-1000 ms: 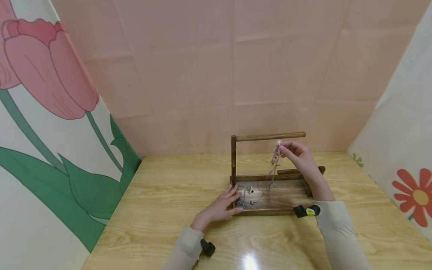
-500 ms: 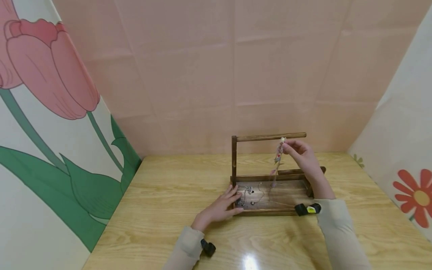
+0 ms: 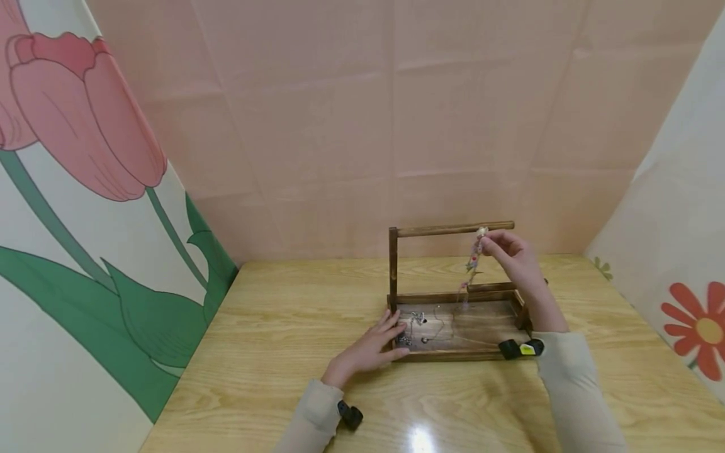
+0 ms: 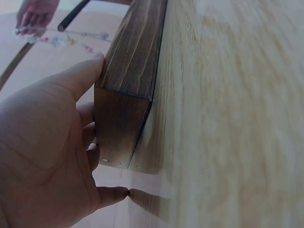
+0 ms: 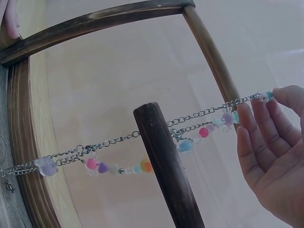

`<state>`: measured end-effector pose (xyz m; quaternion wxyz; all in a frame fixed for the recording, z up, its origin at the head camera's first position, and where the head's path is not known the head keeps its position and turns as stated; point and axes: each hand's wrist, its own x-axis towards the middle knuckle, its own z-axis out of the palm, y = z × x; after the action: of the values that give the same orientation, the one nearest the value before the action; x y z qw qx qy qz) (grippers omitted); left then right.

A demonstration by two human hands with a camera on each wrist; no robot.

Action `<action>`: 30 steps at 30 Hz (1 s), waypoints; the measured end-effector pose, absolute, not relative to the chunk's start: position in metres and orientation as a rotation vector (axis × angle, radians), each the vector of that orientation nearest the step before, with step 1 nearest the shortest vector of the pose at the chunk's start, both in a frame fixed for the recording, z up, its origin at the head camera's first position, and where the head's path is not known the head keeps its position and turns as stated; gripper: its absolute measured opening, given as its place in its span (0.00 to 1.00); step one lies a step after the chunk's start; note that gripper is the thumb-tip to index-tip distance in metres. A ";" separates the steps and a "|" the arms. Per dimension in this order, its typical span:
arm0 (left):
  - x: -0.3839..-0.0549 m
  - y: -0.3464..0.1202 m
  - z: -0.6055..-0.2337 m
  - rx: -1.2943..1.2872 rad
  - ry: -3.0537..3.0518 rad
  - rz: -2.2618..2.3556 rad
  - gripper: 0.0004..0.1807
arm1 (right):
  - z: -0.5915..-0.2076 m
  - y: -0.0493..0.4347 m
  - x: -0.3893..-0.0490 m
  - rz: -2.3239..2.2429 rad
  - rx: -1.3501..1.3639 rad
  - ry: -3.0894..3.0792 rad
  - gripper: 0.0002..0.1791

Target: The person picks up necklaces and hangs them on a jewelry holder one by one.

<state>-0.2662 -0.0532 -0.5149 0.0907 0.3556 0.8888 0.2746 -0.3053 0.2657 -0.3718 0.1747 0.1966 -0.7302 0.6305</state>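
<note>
My right hand (image 3: 517,255) pinches one end of a beaded chain necklace (image 3: 474,258) between thumb and fingers, just below the top bar of a wooden jewelry stand (image 3: 453,355). The necklace hangs toward the tray, its silver chain and coloured beads (image 5: 47,166) stretching across the right wrist view. The stand's lower bar (image 5: 166,166) hides part of it there. My left hand (image 3: 368,346) holds the left end of the stand's tray, thumb at the front rim and fingers over the end wall (image 4: 121,126).
Silver chains (image 3: 416,319) lie in the left part of the tray, and a thin chain with a small dark pendant (image 3: 425,340) is beside them. The stand's top bar (image 3: 430,231) reaches right from its post (image 3: 393,270). A pink backdrop (image 3: 317,157) rises behind the table (image 3: 272,327).
My right hand has moved right and slightly up with the necklace, bringing its upper end level with the top bar in the head view. My left hand stays on the tray.
</note>
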 end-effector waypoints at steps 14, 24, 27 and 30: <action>-0.267 -0.054 -0.516 1.069 2.653 0.813 0.37 | -0.369 0.277 -0.304 1.900 0.651 -1.912 0.11; -0.269 -0.053 -0.519 1.071 2.662 0.815 0.36 | -0.369 0.287 -0.303 1.927 0.634 -1.860 0.11; -0.268 -0.053 -0.518 1.067 2.652 0.823 0.36 | -0.368 0.290 -0.302 1.941 0.615 -1.843 0.10; -0.267 -0.053 -0.518 1.064 2.652 0.820 0.37 | -0.367 0.293 -0.301 1.952 0.599 -1.818 0.09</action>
<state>-0.2675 -0.0526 -0.5180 0.0842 0.3567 0.8889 0.2749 -0.3012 0.2934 -0.3672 0.2026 0.2144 -0.6512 0.6992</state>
